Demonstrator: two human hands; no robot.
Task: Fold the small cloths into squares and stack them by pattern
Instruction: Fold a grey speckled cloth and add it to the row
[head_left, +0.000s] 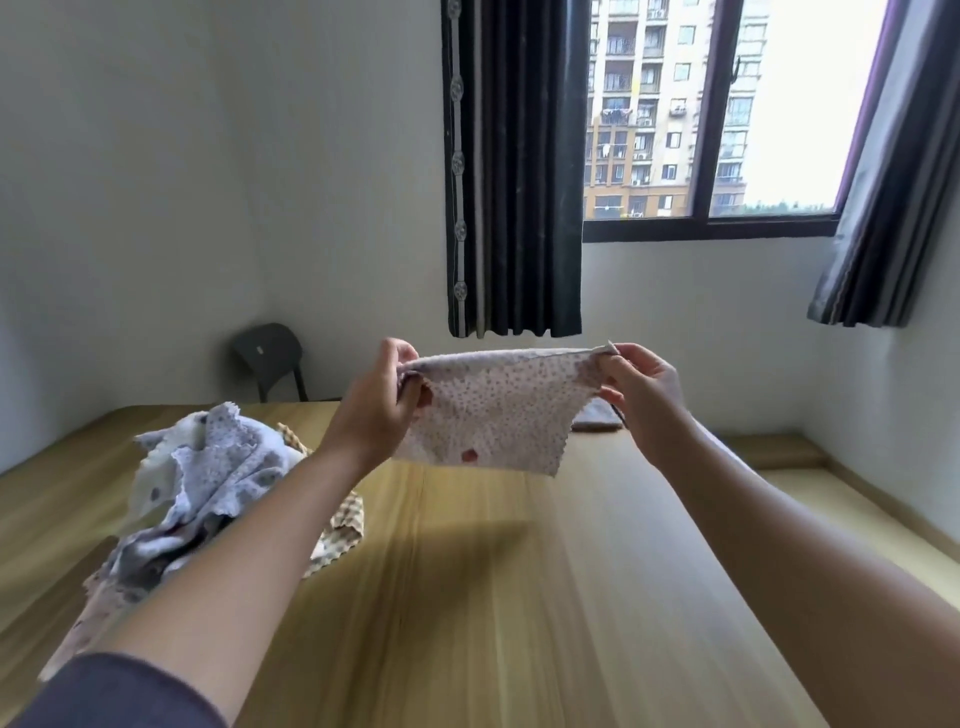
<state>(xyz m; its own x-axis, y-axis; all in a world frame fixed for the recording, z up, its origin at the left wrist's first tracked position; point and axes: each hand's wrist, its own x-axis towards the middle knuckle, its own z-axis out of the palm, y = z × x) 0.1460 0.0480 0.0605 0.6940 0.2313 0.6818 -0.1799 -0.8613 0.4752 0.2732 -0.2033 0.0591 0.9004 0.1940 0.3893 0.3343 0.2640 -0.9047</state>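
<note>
The fingers (415, 392) of the left hand (382, 400) are curled and pinch the upper left corner of the dotted cloth (493, 410), with the thumb on its top edge. The fingers (621, 366) of the right hand (644, 400) pinch the upper right corner between thumb and forefinger, and the other fingers of this hand are loosely bent below. Between the two hands the top edge of the dotted cloth is stretched almost straight, and the rest hangs freely. It is pale with many small dots and has one reddish mark near the lower edge. The dotted cloth is in the air above the bench (493, 597) and does not touch it; its shadow lies on the wood below. To the lower left of the dotted cloth a loose heap of cloths (208, 478) lies on the bench, partly behind the left forearm, with grey-white pieces and a beige patterned one. Just behind the lower right part of the dotted cloth a flat, darker cloth (597, 418) lies on the bench, partly hidden. Far behind the dotted cloth, to the left, a dark chair (267, 358) stands by the wall. Above it hangs a dark curtain (514, 171) beside a window (727, 104).
</note>
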